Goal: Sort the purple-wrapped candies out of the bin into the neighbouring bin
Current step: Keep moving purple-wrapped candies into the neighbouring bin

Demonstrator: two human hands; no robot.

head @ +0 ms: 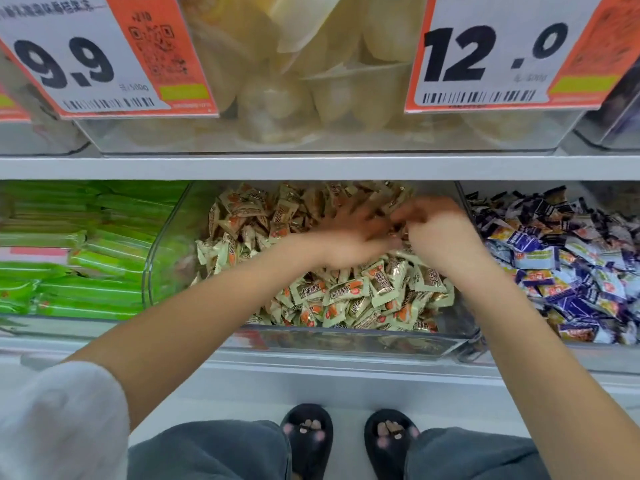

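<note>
**Both hands deep in the middle candy bin**

So both arms reach forward into the clear middle bin [460, 336], the one heaped with cream-and-orange wrapped candies [346, 299]. The left hand [349, 233] lies palm down over the pile with fingers stretched toward the back, though it's motion-blurred, so I can't really tell if anything is under them. The right hand [436, 233] sits just beside it, nearly touching, fingers curled inward toward the left hand. It looks like it may be pinching something small, but the blur hides what, so can't tell.

The purple-wrapped candies [561, 271] fill the neighbouring bin [462, 192] on the right, which runs off the frame edge. Can't make out any purple ones among the cream pile from here.

On the left are green packets [79, 258], also cut off. Price tags reading 9.9 [86, 57] and 12.0 [502, 50] hang above, hiding part of the upper shelf's pale goods.
</note>
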